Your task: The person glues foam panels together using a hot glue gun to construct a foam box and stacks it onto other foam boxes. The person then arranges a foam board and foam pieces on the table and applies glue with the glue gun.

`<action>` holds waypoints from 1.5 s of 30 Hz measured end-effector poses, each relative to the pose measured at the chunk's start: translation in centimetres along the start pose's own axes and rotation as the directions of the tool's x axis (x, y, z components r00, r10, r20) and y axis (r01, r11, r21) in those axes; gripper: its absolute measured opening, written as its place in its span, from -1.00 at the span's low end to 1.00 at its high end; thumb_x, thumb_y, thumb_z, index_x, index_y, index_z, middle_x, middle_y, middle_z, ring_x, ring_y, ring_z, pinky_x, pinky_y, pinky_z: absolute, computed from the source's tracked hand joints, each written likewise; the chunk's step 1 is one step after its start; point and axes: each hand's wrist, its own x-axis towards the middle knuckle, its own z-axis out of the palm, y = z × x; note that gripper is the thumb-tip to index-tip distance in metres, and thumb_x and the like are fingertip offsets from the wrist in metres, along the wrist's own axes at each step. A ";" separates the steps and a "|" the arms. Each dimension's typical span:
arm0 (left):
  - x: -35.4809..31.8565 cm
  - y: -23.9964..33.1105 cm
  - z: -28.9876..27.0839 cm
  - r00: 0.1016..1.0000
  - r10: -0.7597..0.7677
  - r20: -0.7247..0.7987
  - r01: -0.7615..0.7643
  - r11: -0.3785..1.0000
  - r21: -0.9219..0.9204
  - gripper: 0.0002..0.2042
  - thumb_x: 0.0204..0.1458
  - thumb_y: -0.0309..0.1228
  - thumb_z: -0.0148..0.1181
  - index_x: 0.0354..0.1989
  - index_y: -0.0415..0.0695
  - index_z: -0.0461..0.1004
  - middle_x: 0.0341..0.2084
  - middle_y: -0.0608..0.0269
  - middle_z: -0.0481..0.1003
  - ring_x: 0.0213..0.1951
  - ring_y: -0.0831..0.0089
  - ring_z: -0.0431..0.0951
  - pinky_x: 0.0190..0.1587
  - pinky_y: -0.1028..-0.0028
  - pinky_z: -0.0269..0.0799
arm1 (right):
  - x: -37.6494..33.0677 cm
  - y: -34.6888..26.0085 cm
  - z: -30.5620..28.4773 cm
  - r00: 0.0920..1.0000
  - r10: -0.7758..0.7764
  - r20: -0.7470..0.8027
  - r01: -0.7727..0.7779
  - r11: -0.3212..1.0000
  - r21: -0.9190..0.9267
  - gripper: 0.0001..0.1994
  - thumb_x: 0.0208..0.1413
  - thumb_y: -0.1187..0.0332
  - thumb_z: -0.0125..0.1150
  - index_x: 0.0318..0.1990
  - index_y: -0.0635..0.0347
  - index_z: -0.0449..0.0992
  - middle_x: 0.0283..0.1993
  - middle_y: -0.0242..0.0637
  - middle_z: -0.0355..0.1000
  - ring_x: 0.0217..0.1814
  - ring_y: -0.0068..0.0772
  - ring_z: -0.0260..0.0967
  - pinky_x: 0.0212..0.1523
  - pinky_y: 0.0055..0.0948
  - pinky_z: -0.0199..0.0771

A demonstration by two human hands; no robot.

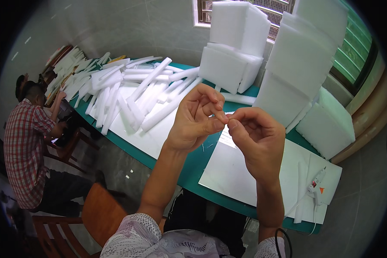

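My left hand (196, 117) and my right hand (259, 138) are raised in front of me above the table, their fingertips meeting. Thumb and forefinger of each are pinched together, the left hand's other fingers curled loosely. Anything between the fingertips is too small to make out. Below and to the right of them lies a white foam sheet (241, 174) on the green table top (193, 176). Near its right end rests a white glue gun (316, 189) with a cord, beside a narrow foam strip (303, 193).
Loose white foam strips (152, 88) are heaped on the table's left half. Foam blocks (230, 64) and a taller stack (299, 60) stand along the back, by the windows. A seated person in a checked shirt (26, 150) and a wooden chair (99, 210) are at the left.
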 end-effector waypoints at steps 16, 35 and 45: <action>-0.7 -1.4 0.1 0.999 -0.022 0.024 0.026 0.984 -0.177 -0.60 -0.09 -0.75 0.26 -0.12 -0.15 0.26 -0.25 0.21 0.34 -0.22 0.53 0.59 -0.15 0.62 0.48 | -1.3 0.7 -0.5 0.994 -0.110 0.000 0.110 0.992 -0.065 -0.87 0.05 0.62 0.21 -0.22 0.43 0.50 -0.29 -0.25 0.50 -0.28 -0.56 0.47 -0.22 -0.60 0.49; -1.4 -2.0 0.5 0.998 -0.027 0.063 0.039 0.977 -0.208 -0.61 -0.09 -0.78 0.23 -0.12 -0.18 0.26 -0.23 0.20 0.34 -0.19 0.50 0.59 -0.10 0.62 0.49 | -2.1 1.2 -0.2 0.954 -0.290 -0.076 0.255 0.918 -0.303 -0.90 -0.07 0.62 0.25 -0.35 0.35 0.53 -0.43 -0.29 0.49 -0.40 -0.55 0.48 -0.31 -0.61 0.47; -1.9 -2.6 0.7 0.998 -0.051 0.037 0.058 0.969 -0.239 -0.63 -0.06 -0.76 0.21 -0.12 -0.20 0.26 -0.20 0.16 0.34 -0.18 0.48 0.60 -0.09 0.60 0.49 | -2.7 0.9 -1.2 0.954 -0.300 0.005 0.280 0.883 -0.375 -0.91 0.02 0.56 0.25 -0.30 0.36 0.53 -0.36 -0.25 0.51 -0.38 -0.52 0.48 -0.26 -0.60 0.49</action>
